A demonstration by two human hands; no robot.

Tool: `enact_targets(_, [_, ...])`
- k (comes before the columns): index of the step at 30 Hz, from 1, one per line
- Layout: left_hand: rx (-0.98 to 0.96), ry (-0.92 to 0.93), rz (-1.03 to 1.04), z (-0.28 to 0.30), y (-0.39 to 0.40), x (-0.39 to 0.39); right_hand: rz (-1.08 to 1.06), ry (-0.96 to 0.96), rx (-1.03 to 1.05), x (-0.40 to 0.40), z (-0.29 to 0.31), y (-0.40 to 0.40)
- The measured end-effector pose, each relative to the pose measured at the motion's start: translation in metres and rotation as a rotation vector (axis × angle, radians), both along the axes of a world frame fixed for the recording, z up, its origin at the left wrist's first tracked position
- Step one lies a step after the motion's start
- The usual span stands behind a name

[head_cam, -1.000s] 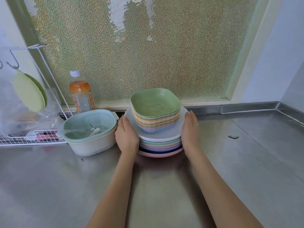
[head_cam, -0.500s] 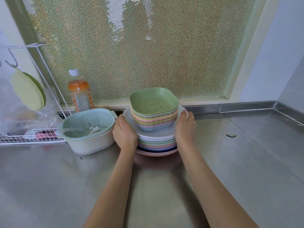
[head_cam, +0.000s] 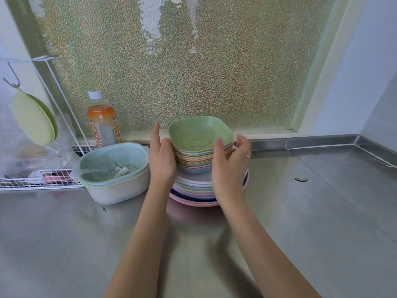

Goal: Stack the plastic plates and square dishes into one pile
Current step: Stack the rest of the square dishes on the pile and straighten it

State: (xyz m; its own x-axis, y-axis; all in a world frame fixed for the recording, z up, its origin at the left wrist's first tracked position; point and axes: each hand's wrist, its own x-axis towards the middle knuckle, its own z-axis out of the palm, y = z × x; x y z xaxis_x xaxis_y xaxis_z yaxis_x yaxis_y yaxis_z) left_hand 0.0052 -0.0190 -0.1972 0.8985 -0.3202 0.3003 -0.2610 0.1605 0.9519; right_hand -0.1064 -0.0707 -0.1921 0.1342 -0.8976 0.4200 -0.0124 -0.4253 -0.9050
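A stack of several pastel square dishes (head_cam: 200,138), green one with a bear drawing on top, sits on a pile of round plastic plates (head_cam: 193,190) on the steel counter. My left hand (head_cam: 161,160) lies with straight fingers against the left side of the square dishes. My right hand (head_cam: 229,168) curls round their right front corner, thumb at the front rim and fingers bent at the right side. Both hands hide parts of the plate pile's rim.
A pale green colander bowl (head_cam: 111,168) stands just left of the pile. Behind it are an orange drink bottle (head_cam: 104,121) and a white wire rack (head_cam: 38,181) with a hanging green lid (head_cam: 32,119). The counter (head_cam: 300,222) ends at a patterned window and a wall corner at right.
Both hands have risen from the sides of the round plates to the sides of the square dish stack. The left fingers have straightened.
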Motion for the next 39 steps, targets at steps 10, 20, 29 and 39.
enact_targets(10, [-0.154, 0.19, -0.073, 0.004, 0.008, 0.005, 0.141, 0.13, 0.15, 0.01, 0.007, -0.016])
enact_targets(20, [0.046, -0.121, -0.166, 0.006, -0.009, -0.003, 0.37, -0.097, 0.325, 0.008, 0.009, -0.067])
enact_targets(29, [0.145, -0.178, -0.103, 0.015, -0.012, 0.008, 0.384, -0.085, 0.351, 0.015, 0.013, -0.083])
enact_targets(39, [0.065, 0.228, -0.427, 0.034, -0.031, 0.04, 0.423, -0.105, 0.343, 0.015, 0.012, -0.085])
